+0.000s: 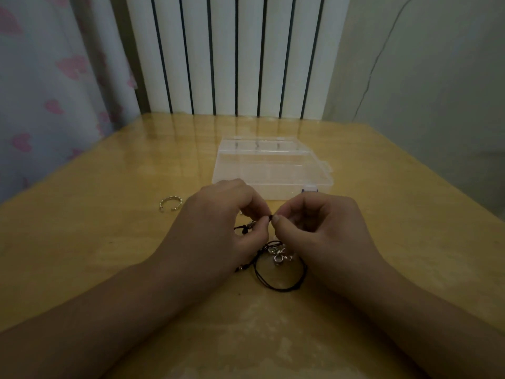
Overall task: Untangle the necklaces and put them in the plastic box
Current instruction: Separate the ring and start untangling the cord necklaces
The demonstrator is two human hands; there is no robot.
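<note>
while both hands pinch the necklaces (278,265), left hand (218,220) and right hand (322,228) fingertips meet.

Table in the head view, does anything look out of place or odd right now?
One thing: a small silver ring lies alone on the wooden table, left of the hands and away from the clear plastic box. The black cord necklaces remain in a tangle between both hands. Nothing looks damaged.
</note>
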